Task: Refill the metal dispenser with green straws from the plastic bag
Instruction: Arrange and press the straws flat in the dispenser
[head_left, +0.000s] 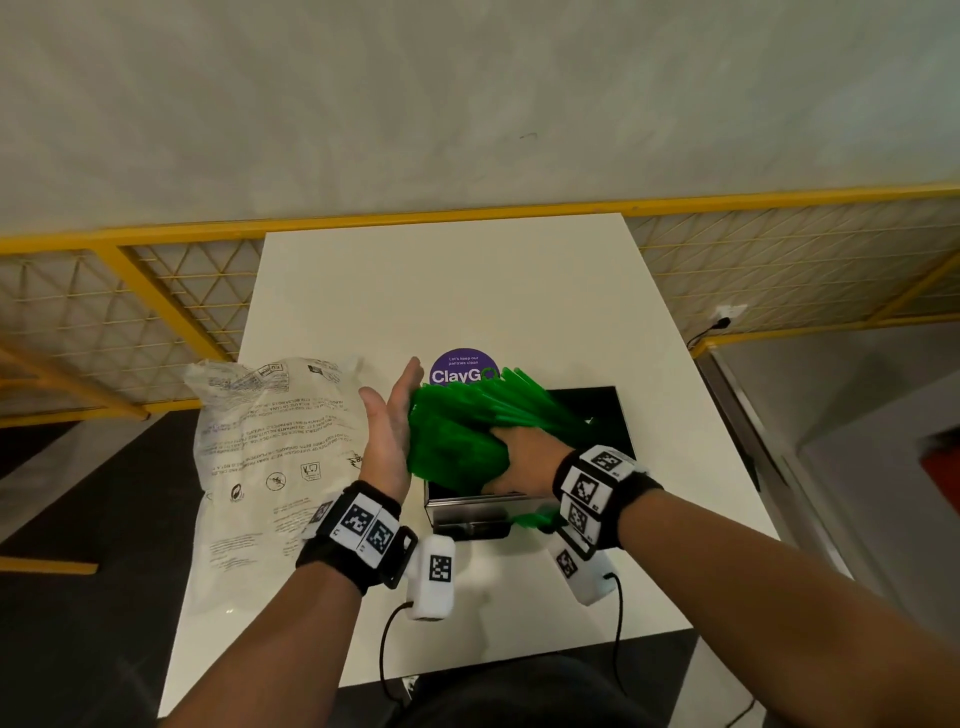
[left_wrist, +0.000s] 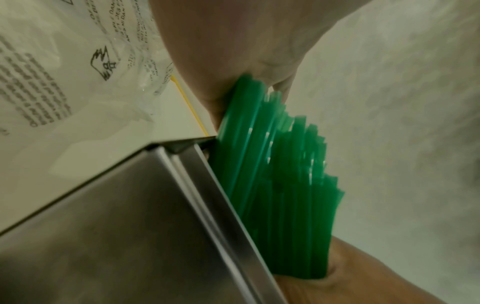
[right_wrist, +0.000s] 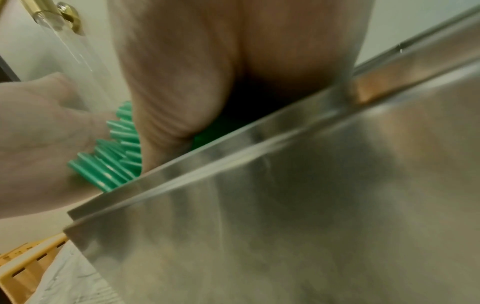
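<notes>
A thick bundle of green straws hangs over the open top of the metal dispenser, a steel box on the white table. My right hand grips the bundle round its middle. My left hand stands flat and upright with straight fingers, its palm pressed against the left ends of the straws. In the right wrist view those straw ends butt against the left palm above the dispenser's rim. The clear printed plastic bag lies crumpled on the table to the left.
A purple round sticker sits on the white table just behind the dispenser. Yellow wire-mesh railing runs behind and to the left of the table. Cables from the wrist cameras hang near the table's front edge.
</notes>
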